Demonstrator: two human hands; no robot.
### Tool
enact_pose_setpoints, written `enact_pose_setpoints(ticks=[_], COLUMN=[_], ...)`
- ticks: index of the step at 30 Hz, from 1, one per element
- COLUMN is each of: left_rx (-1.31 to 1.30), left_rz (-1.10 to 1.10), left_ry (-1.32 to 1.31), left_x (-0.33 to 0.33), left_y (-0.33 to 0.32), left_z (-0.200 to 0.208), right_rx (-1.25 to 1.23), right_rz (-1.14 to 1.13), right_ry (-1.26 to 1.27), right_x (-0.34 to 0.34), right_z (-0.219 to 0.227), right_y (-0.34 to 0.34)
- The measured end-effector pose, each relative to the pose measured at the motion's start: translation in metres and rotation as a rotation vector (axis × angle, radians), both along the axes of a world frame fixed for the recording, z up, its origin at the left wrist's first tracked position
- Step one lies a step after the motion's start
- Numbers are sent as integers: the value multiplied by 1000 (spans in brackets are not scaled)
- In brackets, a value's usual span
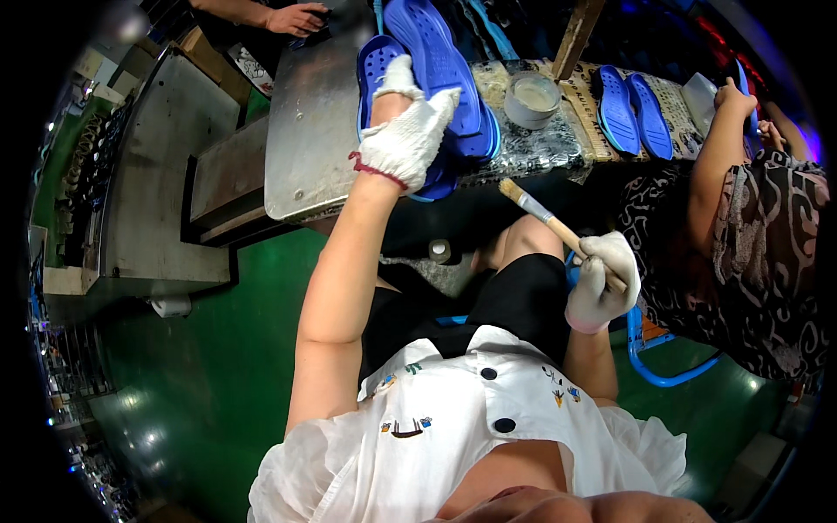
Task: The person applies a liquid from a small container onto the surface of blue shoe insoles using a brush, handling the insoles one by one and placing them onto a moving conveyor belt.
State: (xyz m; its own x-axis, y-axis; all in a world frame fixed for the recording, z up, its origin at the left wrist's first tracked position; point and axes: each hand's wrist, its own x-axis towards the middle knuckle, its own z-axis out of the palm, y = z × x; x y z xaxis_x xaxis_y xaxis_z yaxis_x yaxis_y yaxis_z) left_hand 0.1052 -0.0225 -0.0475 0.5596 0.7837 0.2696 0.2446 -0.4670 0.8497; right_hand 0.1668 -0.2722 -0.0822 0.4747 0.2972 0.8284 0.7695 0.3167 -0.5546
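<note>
My left hand (403, 131), in a white knit glove with a dark red cuff, reaches over a pile of blue shoe soles (436, 54) at the bench's front edge. Its thumb and a finger are spread apart against the soles; the other fingers are hard to make out. In front of the bench, my right hand (608, 277), in a thin white glove, is closed round the wooden handle of a paintbrush (532, 207). The bristles point up and left, below a round white tub (532, 98) on the bench.
A metal bench top (314, 131) extends left of the soles. Another pair of blue soles (621, 113) lies right of a wooden post (578, 39). A co-worker's hand (737, 98) holds a blue piece at right; another person's hand (298, 19) rests at the far left. A blue chair frame (667, 379) stands nearby.
</note>
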Motion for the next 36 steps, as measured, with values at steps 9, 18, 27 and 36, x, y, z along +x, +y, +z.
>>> enact_pose_setpoints(ticks=[9,18,27,36], left_rx=[479,-13,342,386], left_rz=[112,516,475,489], left_ry=[-44,-271,-129,-148], left_x=[-11,-120,-125,-127], left_y=[-2,63,61,62], left_z=[-7,-85,-103,-109], right_rx=[-14,43,-307,-673], right_rz=[-6,2,-278,-241], right_ry=[-10,518,137,40], right_x=[9,38,123,133], right_z=[-5,0,33,37], right_y=[-4,12,84,115])
